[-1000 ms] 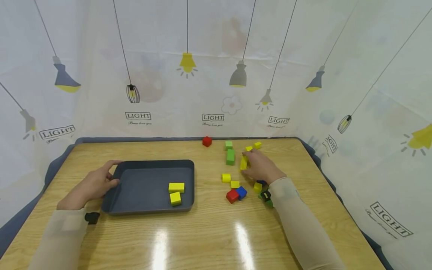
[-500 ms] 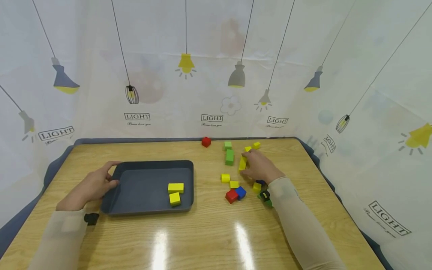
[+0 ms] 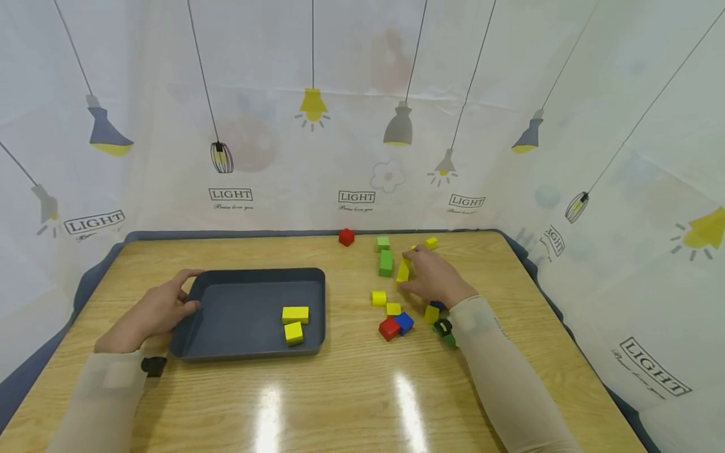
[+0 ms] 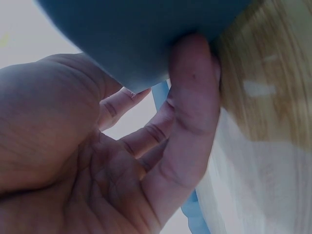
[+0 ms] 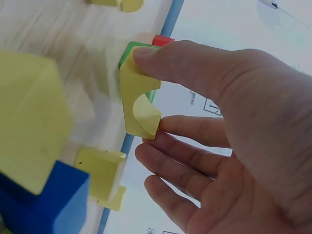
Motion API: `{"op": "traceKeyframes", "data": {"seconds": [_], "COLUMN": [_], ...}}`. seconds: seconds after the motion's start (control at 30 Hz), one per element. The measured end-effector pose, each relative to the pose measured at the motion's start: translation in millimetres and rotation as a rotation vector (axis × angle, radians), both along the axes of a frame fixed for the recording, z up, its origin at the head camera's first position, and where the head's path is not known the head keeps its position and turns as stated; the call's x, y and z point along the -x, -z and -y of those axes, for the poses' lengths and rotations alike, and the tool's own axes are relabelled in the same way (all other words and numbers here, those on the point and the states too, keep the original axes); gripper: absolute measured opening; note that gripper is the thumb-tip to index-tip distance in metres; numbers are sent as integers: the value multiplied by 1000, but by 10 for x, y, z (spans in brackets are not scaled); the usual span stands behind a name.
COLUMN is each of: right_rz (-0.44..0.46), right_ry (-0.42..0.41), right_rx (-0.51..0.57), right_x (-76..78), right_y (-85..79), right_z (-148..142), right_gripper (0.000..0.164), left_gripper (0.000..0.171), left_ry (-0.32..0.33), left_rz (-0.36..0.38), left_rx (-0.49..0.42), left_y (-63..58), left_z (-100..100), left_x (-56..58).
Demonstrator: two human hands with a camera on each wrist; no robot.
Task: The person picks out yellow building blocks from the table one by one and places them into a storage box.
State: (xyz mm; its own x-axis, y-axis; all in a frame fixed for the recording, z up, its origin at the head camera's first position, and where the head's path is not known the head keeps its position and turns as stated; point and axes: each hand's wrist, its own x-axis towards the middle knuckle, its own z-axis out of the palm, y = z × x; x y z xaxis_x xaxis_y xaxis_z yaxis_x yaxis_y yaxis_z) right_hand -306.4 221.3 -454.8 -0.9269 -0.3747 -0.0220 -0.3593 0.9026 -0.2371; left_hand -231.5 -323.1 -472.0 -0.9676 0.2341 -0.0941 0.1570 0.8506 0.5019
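Observation:
My left hand (image 3: 148,316) holds the left side of a dark grey tray (image 3: 235,321), with fingers at its wall in the left wrist view. Two yellow blocks, one oblong (image 3: 295,314) and one squarer (image 3: 293,333), lie in the tray's right part. Over to the right, my right hand (image 3: 437,277) pinches a yellow arch block (image 5: 128,97) between thumb and index finger. Its half-round cutout faces the palm in the right wrist view, where the other fingers are loosely bent. Another yellow block (image 5: 100,170) shows beyond it.
Left of the right hand stand green blocks (image 3: 386,263) and a red block (image 3: 347,237). Nearer lie a yellow cylinder (image 3: 378,298), a small yellow block (image 3: 393,309), a red cube (image 3: 389,328) and a blue block (image 3: 404,323). Several more blocks sit by the right wrist, partly hidden.
My right hand has shifted slightly left with the yellow arch block, which now leans a little more. The left hand and the tray have stayed put.

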Motion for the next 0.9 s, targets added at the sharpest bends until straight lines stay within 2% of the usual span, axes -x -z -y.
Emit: {"op": "traceKeyframes", "data": {"seconds": [0.43, 0.67, 0.9], "right_rz": [-56, -57, -55], "right_ry": [-46, -86, -103], "right_rx": [63, 82, 87], "right_x": [-124, -199, -268], "right_y": [-150, -221, -263], "right_z": [152, 330, 483], "right_gripper": [75, 75, 76], "left_gripper": [71, 73, 71], "left_ry": [2, -4, 10], "left_rz": [-12, 1, -19], "left_rx": [7, -2, -5], "left_y": [-20, -15, -1], "left_z": [-20, 7, -3], "left_x": [-11, -18, 12]}}
